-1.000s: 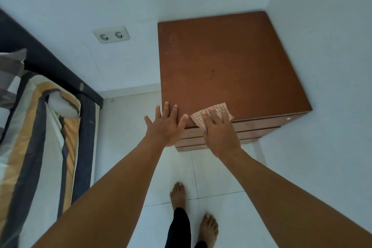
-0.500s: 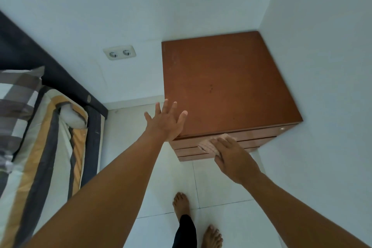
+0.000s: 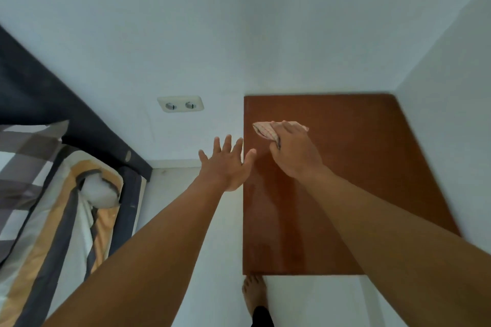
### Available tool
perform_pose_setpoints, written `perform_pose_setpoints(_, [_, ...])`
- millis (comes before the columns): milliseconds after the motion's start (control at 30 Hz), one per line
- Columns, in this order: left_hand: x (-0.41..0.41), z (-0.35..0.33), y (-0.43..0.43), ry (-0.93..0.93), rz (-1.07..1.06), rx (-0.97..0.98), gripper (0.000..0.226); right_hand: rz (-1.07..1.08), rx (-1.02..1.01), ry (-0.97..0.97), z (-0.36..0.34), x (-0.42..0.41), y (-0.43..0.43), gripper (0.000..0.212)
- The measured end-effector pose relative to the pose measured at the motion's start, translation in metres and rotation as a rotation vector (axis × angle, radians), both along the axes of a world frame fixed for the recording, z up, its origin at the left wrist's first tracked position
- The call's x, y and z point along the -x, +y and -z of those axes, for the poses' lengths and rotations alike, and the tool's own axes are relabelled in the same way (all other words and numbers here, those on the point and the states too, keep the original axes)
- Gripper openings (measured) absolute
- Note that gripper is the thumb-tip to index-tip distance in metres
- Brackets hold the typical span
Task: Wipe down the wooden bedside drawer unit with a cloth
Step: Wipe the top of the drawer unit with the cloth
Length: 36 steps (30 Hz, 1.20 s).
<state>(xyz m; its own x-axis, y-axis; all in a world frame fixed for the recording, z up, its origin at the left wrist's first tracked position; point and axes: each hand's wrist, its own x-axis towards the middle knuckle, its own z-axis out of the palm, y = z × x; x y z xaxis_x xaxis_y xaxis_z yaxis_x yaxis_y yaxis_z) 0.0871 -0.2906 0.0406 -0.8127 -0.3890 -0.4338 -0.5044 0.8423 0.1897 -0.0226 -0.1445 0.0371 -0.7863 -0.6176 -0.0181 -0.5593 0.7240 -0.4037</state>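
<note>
The wooden bedside drawer unit stands in the room's right corner; only its reddish-brown top shows from above. My right hand grips a bunched checked cloth and presses it on the top near the far left part. My left hand hovers with fingers spread straight just left of the unit's left edge, its thumb over that edge, holding nothing. The drawer fronts are hidden from this angle.
A bed with a striped cover and dark headboard fills the left side. A double wall socket sits on the back wall. White walls close in behind and to the right. My bare foot stands on the white tiled floor.
My right hand lifted the cloth from the drawer fronts up onto the top and moved it toward the back left. The view shifted to look straight down on the unit.
</note>
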Motion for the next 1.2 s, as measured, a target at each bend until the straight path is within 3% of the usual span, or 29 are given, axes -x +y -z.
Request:
perform_pose_setpoints(267, [0.081, 0.054, -0.089, -0.067, 0.005, -0.019, 0.071, 0.082, -0.032, -0.036, 0.058, 0.109, -0.117, 0.055])
perform_pose_setpoints(400, [0.105, 0.066, -0.108, -0.061, -0.006, -0.064, 0.069, 0.119, -0.085, -0.107, 0.074, 0.123, -0.135, 0.069])
perform_pose_setpoints(467, [0.111, 0.069, -0.114, -0.03, -0.023, -0.092, 0.067, 0.151, -0.036, -0.158, 0.07, 0.12, -0.135, 0.078])
perform_pose_setpoints(600, [0.126, 0.07, -0.115, 0.147, -0.045, -0.071, 0.062, 0.247, 0.117, -0.014, 0.058, 0.126, -0.1, 0.063])
perform_pose_setpoints(667, [0.141, 0.067, -0.108, 0.26, -0.028, -0.055, 0.06, 0.283, 0.034, 0.007, 0.065, 0.143, -0.066, 0.057])
perform_pose_setpoints(767, [0.168, 0.061, -0.087, 0.365, 0.051, -0.033, 0.062, 0.167, -0.268, -0.051, 0.08, 0.161, -0.024, 0.059])
perform_pose_setpoints(967, [0.201, 0.077, -0.041, 0.148, 0.081, -0.019, 0.062, 0.088, -0.36, -0.137, 0.097, 0.168, -0.01, 0.06])
perform_pose_setpoints(1200, [0.203, 0.093, -0.03, 0.111, 0.073, 0.078, 0.063, 0.068, -0.345, -0.128, 0.104, 0.169, -0.007, 0.06])
